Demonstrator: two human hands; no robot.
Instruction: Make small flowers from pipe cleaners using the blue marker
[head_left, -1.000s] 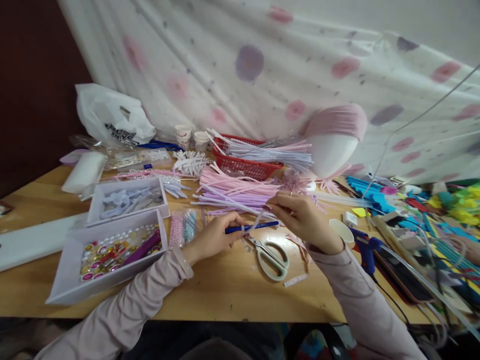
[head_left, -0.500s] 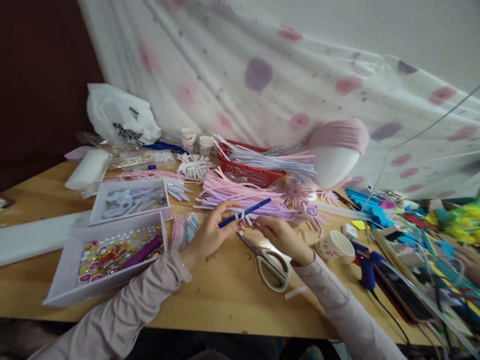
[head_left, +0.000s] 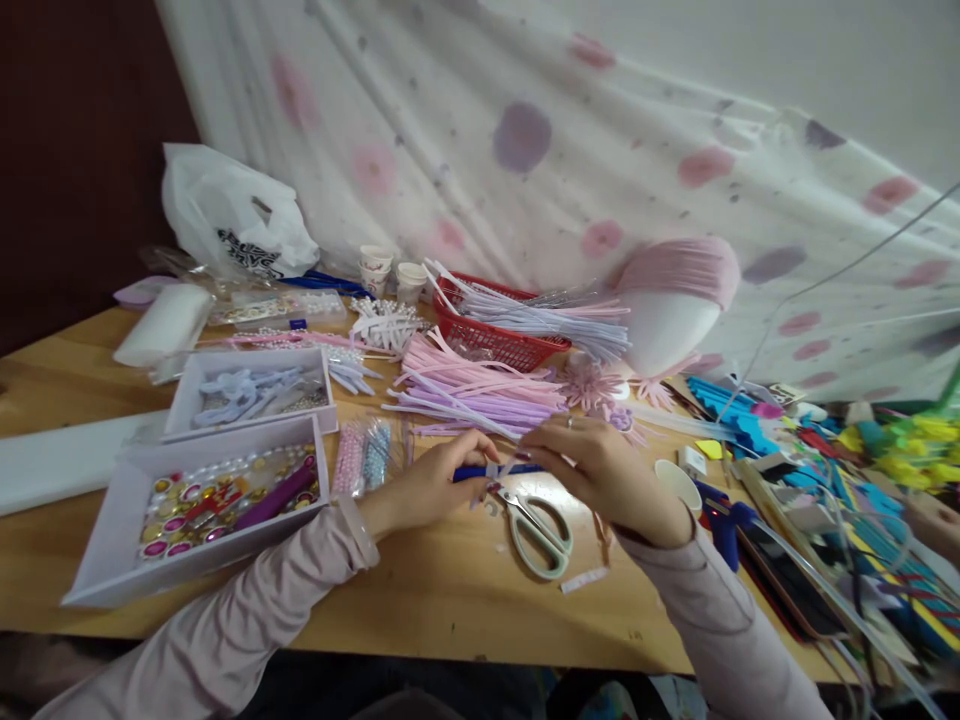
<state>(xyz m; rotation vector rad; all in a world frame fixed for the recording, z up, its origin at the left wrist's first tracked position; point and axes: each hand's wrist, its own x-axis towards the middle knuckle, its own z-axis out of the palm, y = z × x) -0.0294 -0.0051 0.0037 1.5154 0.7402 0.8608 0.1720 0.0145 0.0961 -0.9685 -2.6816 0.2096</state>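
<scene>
I see room to pass along the near edge of the worktop (head_left: 442, 620), this side of the scissors (head_left: 536, 522). Left hand (head_left: 427, 485) and right hand (head_left: 600, 470) fill the middle. Toward the left edge a bead box (head_left: 105, 545) blocks the way; right, a glue gun (head_left: 724, 525); toward the far edge, pipe cleaners (head_left: 472, 390) and a basket (head_left: 495, 347).

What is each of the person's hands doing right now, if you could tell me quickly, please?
Left hand: closed, holding the blue stick.
Right hand: closed, seemingly pinching the pale strip at the stick.
</scene>
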